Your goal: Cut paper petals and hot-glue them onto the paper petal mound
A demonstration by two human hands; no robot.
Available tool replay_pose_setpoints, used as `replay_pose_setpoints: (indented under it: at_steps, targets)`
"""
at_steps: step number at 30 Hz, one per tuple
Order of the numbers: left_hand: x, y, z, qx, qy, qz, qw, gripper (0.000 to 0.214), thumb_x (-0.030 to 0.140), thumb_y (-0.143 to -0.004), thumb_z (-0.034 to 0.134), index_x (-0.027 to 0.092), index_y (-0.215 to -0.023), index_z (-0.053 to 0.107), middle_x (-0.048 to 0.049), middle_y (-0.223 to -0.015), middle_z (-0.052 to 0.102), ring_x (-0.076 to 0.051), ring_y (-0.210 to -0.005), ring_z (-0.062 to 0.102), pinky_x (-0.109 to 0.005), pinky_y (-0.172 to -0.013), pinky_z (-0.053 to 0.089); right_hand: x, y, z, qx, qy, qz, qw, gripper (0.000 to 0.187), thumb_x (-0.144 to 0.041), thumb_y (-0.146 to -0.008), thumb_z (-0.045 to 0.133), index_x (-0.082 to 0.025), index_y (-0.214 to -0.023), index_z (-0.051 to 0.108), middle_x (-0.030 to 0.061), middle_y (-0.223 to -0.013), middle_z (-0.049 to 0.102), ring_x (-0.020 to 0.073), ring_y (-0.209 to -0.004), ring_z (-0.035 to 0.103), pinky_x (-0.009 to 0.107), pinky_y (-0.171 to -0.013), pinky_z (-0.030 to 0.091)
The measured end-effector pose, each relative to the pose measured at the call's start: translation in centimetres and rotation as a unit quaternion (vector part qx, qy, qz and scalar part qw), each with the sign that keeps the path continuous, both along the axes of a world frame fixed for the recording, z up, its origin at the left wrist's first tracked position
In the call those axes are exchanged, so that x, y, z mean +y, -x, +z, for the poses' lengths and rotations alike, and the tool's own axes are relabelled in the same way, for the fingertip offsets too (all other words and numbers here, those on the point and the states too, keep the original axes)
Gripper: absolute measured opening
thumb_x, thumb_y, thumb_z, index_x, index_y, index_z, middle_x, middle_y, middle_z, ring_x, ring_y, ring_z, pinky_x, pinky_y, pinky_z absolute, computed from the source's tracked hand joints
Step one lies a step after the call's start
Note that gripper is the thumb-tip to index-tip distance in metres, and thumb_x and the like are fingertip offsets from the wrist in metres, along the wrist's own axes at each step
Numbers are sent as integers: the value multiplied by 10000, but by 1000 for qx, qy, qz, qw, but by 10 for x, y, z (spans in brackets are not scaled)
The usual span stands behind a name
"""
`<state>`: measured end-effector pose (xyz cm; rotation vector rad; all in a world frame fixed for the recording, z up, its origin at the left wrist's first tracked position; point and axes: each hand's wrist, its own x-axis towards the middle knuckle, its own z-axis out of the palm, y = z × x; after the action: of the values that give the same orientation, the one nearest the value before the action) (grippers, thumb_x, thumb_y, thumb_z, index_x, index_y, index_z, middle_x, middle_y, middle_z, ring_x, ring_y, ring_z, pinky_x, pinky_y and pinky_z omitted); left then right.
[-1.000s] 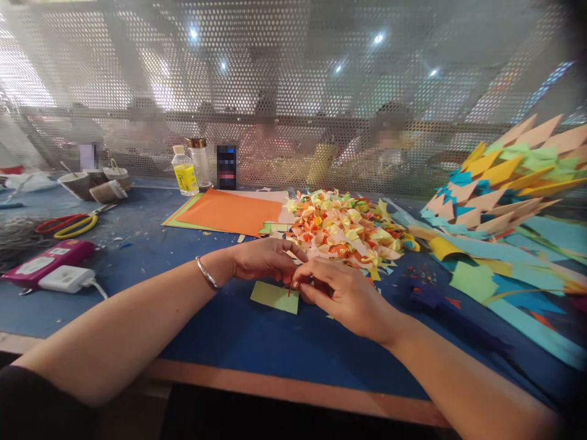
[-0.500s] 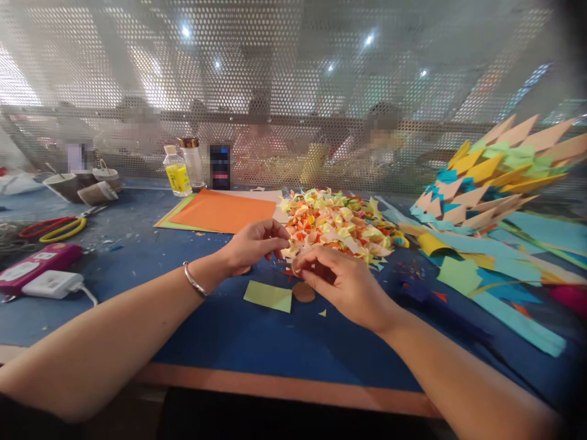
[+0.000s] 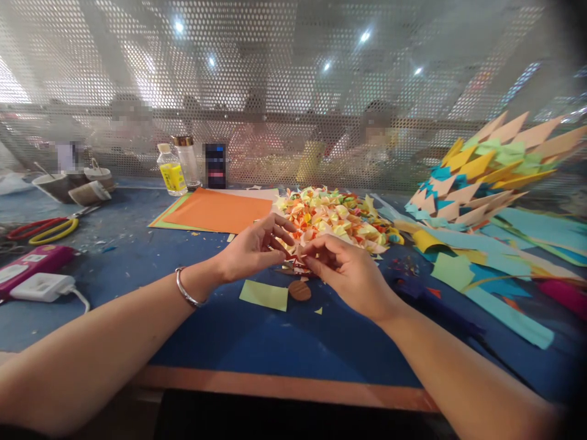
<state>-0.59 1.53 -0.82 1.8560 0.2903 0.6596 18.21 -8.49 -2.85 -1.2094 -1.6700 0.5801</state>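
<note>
the left forearm [image 3: 123, 339] and right forearm [image 3: 435, 360] come in bare over the near edge of the desk [image 3: 275, 380], slanting toward each other. the left hand [image 3: 252, 249] has its fingers loosely curved, thumb held apart below them. facing it, the right hand [image 3: 348, 269] bends its fingers, thumb and forefinger drawn close; whether they pinch anything, i can't make out.

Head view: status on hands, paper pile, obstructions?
Left hand half-open; right hand curled, grip unclear. Folded-paper pile just beyond both. Green slip and brown disc nearer the person, not blocking.
</note>
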Motion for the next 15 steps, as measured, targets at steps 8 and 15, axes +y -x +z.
replay_pose_setpoints:
  at_steps: [8, 15]
  targets:
    - [-5, -2, 1, 71, -85, 30, 993, 234, 254, -820, 640, 140, -1015, 577, -52, -879, 655, -115, -727, 623, -252, -663, 502, -1, 2, 1, -18, -6, -8, 1000, 125, -250, -895, 600, -197, -1007, 612, 12, -836, 659, 109, -665, 631, 231, -610, 548]
    - [-8, 0, 3, 70, -224, 88, 968, 124, 155, -796, 610, 168, -918, 622, -43, -963, 556, -107, -763, 601, -231, -642, 521, -1, 2, 0, -17, 15, -6, 1000, 169, -291, -893, 608, -202, -1037, 596, 36, -898, 686, 130, -674, 652, 264, -610, 546]
